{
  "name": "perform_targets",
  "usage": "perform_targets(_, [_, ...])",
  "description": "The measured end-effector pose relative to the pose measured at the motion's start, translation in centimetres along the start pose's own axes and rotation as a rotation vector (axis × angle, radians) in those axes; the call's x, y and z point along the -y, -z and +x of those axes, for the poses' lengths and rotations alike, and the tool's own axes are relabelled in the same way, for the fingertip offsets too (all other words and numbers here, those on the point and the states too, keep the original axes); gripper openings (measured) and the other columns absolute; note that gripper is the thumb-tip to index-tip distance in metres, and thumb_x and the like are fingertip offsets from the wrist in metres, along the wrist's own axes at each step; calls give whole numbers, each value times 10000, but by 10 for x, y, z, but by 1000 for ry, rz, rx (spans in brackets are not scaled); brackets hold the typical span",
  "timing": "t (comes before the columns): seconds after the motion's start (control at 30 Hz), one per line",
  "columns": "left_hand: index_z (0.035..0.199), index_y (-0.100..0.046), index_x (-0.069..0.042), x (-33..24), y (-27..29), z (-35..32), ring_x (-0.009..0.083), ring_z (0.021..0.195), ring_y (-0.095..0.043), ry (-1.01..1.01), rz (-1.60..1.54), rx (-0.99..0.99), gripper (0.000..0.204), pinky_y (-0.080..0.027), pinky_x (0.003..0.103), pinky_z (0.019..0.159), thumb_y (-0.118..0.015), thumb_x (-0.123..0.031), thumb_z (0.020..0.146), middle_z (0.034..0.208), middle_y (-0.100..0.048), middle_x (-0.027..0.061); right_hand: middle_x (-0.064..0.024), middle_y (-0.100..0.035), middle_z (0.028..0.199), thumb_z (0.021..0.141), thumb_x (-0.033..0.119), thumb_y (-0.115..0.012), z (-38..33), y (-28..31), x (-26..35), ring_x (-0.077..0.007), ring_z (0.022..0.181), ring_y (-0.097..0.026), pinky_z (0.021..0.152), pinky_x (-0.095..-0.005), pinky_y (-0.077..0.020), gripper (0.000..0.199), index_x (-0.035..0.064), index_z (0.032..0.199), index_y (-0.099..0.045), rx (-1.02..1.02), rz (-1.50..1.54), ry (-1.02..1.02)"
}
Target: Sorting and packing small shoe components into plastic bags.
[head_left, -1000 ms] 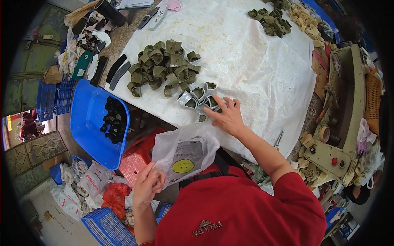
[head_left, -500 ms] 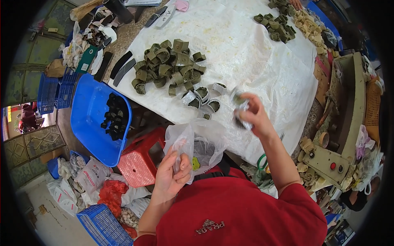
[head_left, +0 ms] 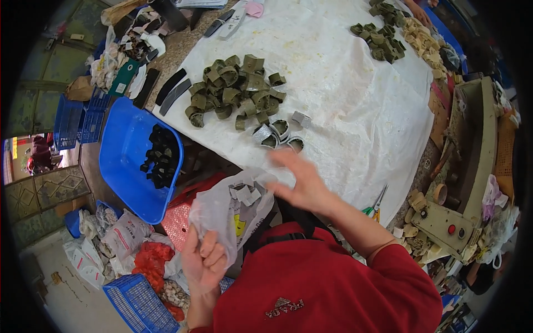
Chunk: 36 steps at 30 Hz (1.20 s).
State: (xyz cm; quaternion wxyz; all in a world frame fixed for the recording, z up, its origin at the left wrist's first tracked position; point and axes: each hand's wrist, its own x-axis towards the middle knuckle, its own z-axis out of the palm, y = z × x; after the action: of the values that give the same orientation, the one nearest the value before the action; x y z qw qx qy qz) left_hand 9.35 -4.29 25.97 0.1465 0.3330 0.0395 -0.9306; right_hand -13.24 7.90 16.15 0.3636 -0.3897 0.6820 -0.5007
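Observation:
My left hand (head_left: 206, 258) has its fingers closed on the side of a translucent plastic bag (head_left: 208, 208) in front of my body. Inside the bag's mouth lie several silvery-grey pieces (head_left: 244, 193). Blurred by motion, my right hand (head_left: 302, 180) is over the table's near edge beside the bag mouth, thumb and fingers apart and nothing visible in them. Just beyond its fingertips sit a few curved olive pieces with silver faces (head_left: 280, 130), and a lone silver-faced piece (head_left: 301, 119) lies slightly apart. Behind them is a heap of curved olive-green pieces (head_left: 230, 89).
White sheeting (head_left: 344, 111) covers the table. Scissors (head_left: 379, 203) lie at its near right edge. To the left are a blue tub (head_left: 119, 161) with black pieces and a red stool (head_left: 180, 219). More olive pieces (head_left: 383, 41) and another person's hand (head_left: 419, 12) are at the far right.
My right hand has come left toward the bag, and the silver pieces it held are no longer in it. The bag and left hand have shifted left and lower; silvery pieces now show inside.

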Motion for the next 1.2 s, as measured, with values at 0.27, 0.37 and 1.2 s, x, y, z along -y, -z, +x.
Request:
perform_targets(0.27, [859, -425, -31, -2, 9, -1, 95, 472, -278, -41, -52, -30, 391, -218, 224, 383, -302, -381, 983, 631, -319, 9, -70, -279, 1406, 586, 340, -780, 55, -31, -88, -448, 1238, -221, 856, -576, -360, 705, 406, 1228, -496, -201, -982, 63])
perform_targets(0.37, [741, -378, -57, -2, 17, -2, 100, 484, -286, -32, -77, -29, 415, -232, 230, 403, -321, -396, 974, 639, -318, 12, -64, -323, 1368, 617, 321, -757, 64, -30, -103, -432, 1226, -236, 837, -536, -399, 625, 384, 1192, -519, -215, -981, 130])
perform_targets(1.2, [1298, -405, -144, 24, 36, 26, 145, 638, -452, -428, 558, -392, 398, -372, 295, 584, -438, -88, 905, 923, -528, 100, -104, -448, 1153, 569, -27, -689, 69, 4, -118, -337, 968, -451, 824, -398, -433, 640, 218, 1140, -538, -261, -634, 260])
